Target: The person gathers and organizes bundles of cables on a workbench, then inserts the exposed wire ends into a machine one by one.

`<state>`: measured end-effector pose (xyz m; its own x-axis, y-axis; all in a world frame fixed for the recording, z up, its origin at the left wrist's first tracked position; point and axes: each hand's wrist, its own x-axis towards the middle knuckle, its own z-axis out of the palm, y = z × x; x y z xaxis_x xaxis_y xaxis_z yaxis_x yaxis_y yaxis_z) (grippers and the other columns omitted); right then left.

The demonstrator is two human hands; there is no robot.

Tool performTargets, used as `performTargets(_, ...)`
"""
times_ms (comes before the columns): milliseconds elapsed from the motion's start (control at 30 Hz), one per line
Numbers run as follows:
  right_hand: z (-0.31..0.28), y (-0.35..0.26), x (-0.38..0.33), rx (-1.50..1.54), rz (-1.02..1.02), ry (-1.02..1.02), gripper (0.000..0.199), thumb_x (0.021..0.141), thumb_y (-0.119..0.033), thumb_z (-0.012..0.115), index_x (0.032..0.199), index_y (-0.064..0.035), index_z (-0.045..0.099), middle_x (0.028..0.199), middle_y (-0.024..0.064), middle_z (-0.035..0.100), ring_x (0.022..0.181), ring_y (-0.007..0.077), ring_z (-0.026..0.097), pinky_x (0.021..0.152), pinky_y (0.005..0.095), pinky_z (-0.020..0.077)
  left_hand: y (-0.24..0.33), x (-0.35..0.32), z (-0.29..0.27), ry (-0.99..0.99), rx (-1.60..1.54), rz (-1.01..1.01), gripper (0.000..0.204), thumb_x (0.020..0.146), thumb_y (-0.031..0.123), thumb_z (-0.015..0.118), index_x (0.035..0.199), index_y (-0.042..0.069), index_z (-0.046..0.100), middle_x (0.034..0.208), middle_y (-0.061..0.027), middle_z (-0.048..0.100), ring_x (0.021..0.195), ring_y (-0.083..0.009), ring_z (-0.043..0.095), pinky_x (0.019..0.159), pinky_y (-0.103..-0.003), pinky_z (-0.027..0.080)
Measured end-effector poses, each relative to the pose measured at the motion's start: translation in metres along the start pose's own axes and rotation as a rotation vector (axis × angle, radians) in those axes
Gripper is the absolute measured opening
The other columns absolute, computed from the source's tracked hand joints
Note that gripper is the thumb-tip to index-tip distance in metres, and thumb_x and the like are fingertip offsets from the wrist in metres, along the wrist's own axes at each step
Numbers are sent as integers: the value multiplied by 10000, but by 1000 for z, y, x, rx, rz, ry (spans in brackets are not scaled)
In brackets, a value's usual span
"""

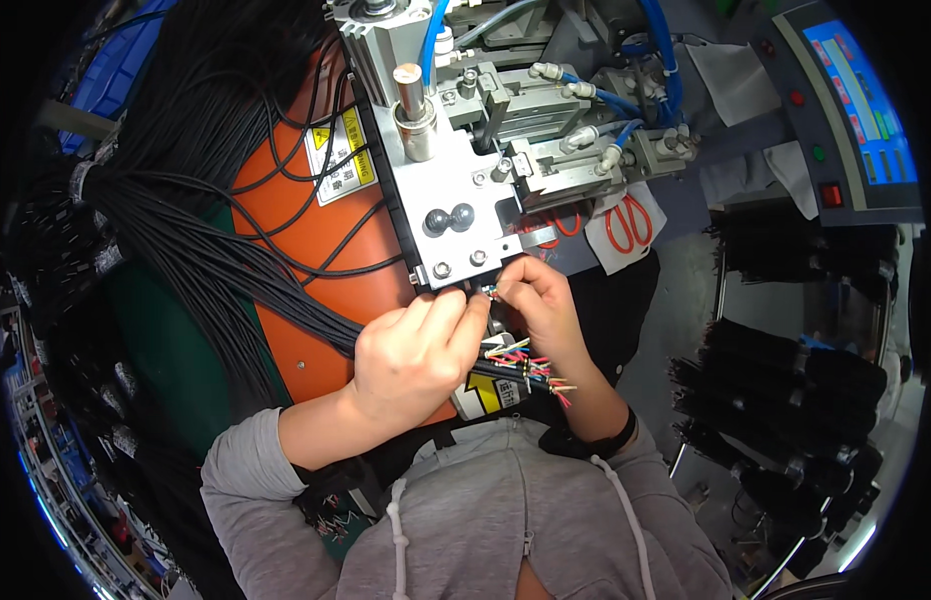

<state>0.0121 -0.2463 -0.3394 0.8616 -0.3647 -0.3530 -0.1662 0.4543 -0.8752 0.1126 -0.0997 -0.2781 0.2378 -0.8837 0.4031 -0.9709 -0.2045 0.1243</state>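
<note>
My left hand (411,345) is closed over a bundle of black cables (286,292), its thumb and forefinger reaching to the front edge of a metal pneumatic machine (456,185). Beyond its palm, several cable ends fan out into stripped coloured wires (534,372), red, yellow and white. Facing it, my right hand (546,310) pinches the small coloured wire ends of a cable (492,292) just below the machine's front edge. The fingertips of both hands nearly meet there. Exactly how the wires sit against the machine is hidden by the fingers.
An orange surface (336,290) with a warning label (341,155) lies left of the machine. Red-handled scissors (629,225) rest on white paper to its right. A control screen (861,110) stands at the far right, above hanging bundles of black cables (786,395). Blue air hoses (666,50) run behind.
</note>
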Motion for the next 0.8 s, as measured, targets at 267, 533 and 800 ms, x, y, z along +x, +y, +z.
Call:
performTargets(267,9,3,-2,-418,-353,148,77,829,-5,635,873,-7,572,744,-10,557,723,45,524,648,203,425,2,-9,-7,-33,25,-62,134,740,74,661,870,40,661,741,4,514,594,-99,548,504,-240,431)
performTargets(533,-10,-18,-9,-411,-749,-371,133,772,15,719,874,8,634,817,90,636,763,166,596,697,298,480,-2,-12,-16,-135,-51,-114,134,756,110,689,858,30,656,748,-27,523,591,-121,576,504,-247,444)
performTargets(800,-2,-20,-15,-194,-672,-184,189,752,-34,769,897,19,659,853,117,650,774,203,608,687,314,487,-9,2,-12,221,-378,99,250,728,115,748,942,0,685,795,-69,602,564,-165,575,472,-276,442)
